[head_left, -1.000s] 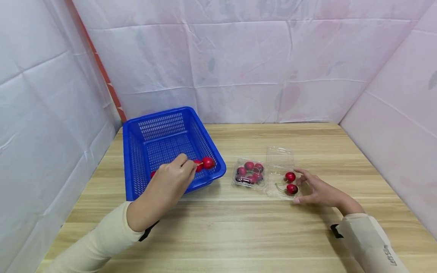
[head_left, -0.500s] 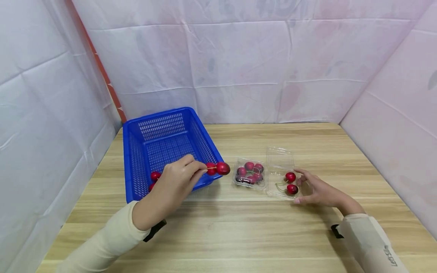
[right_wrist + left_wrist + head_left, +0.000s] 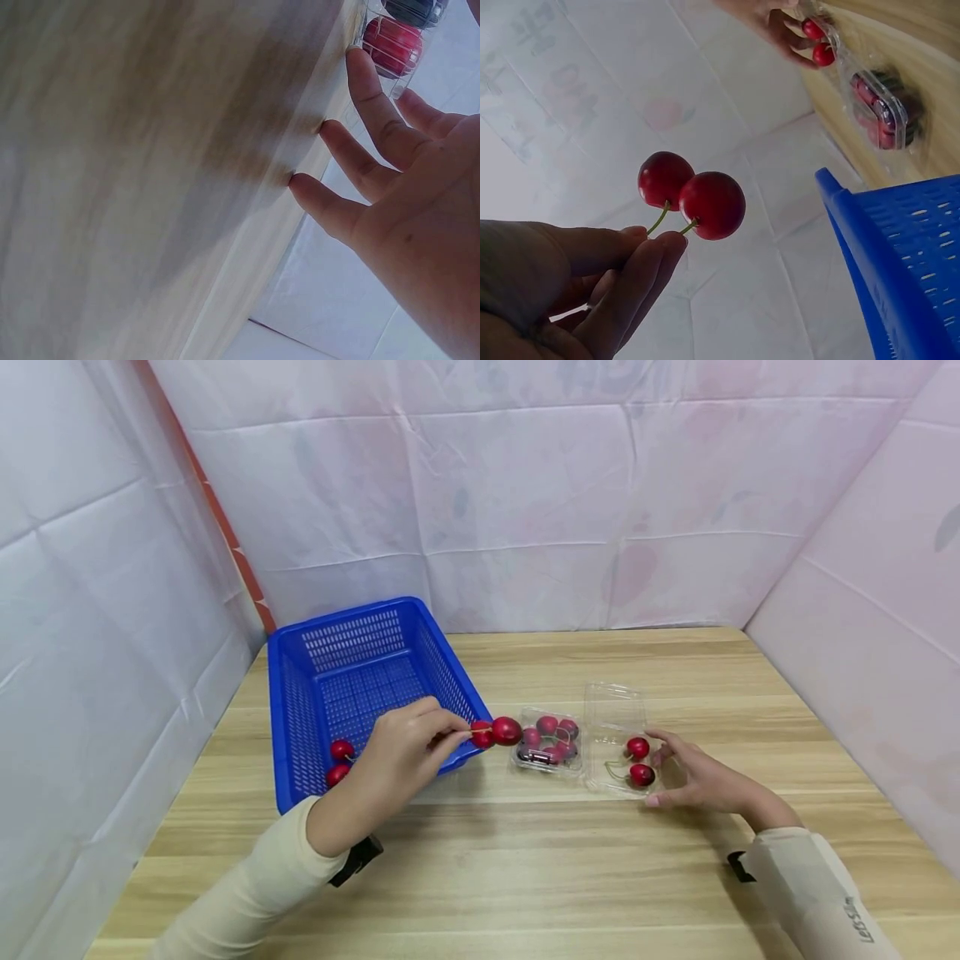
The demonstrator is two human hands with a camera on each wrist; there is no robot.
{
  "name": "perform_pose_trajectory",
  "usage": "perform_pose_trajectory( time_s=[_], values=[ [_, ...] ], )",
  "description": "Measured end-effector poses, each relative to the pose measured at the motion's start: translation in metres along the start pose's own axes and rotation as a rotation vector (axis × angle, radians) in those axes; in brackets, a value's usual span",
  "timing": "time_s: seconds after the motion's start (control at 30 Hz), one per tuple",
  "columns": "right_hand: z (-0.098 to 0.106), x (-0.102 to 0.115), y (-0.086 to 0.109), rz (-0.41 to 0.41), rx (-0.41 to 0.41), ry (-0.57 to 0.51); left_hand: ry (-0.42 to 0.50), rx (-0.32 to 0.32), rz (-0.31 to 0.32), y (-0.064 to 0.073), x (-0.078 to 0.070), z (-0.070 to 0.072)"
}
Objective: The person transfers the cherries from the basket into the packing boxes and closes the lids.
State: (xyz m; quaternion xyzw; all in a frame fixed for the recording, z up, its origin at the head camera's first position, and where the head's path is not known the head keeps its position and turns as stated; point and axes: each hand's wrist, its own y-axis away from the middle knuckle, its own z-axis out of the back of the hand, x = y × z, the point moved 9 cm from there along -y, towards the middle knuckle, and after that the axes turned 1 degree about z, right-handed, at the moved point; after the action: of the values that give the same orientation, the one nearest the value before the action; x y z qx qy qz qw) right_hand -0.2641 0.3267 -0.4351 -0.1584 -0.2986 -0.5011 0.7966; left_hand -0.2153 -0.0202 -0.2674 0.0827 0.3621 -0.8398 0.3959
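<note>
My left hand [image 3: 405, 747] pinches the thin stems of a pair of red cherries [image 3: 712, 205] between thumb and fingertips, held up near the basket's right rim. At the right, my right hand [image 3: 697, 781] rests with spread fingers at the edge of an open clear plastic clamshell box [image 3: 617, 714]. Two cherries [image 3: 640, 774] with stems lie in the half by that hand. The other half holds several dark red cherries [image 3: 547, 725]. In the right wrist view the fingertips [image 3: 304, 184] touch the wooden table beside the box.
A blue plastic basket [image 3: 281, 693] stands at the left of the wooden table [image 3: 525, 877], with two cherries [image 3: 342, 749] showing inside behind my left wrist. White patterned cloth [image 3: 517, 510] hangs around the back and sides.
My left hand has lifted the pair of cherries from the basket and carried it right, toward the clamshell box. Cherries in the basket have come into view. My right hand stays put.
</note>
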Motion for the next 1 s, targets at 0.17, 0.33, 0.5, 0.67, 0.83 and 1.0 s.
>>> perform_pose_trajectory(
  time_s=[0.17, 0.33, 0.5, 0.67, 0.83, 1.0],
  values=[
    [0.0, -0.001, 0.0, -0.009, -0.002, 0.01, 0.012, 0.015, -0.045, 0.0, -0.005, -0.013],
    [0.001, 0.001, 0.001, 0.005, -0.005, 0.022, 0.031, 0.024, -0.116, 0.0, -0.013, -0.027],
    [0.001, -0.001, 0.0, -0.006, -0.006, 0.019, 0.053, 0.061, -0.144, -0.001, -0.019, -0.043],
    [0.001, -0.001, 0.0, -0.007, -0.002, 0.01, 0.077, 0.098, -0.153, -0.002, -0.024, -0.061],
    [0.002, 0.001, 0.0, 0.0, 0.0, 0.008, 0.08, 0.127, -0.146, -0.004, -0.028, -0.079],
    [0.001, -0.001, 0.0, -0.019, 0.0, 0.006, 0.088, 0.153, -0.124, -0.008, -0.028, -0.093]
  ],
)
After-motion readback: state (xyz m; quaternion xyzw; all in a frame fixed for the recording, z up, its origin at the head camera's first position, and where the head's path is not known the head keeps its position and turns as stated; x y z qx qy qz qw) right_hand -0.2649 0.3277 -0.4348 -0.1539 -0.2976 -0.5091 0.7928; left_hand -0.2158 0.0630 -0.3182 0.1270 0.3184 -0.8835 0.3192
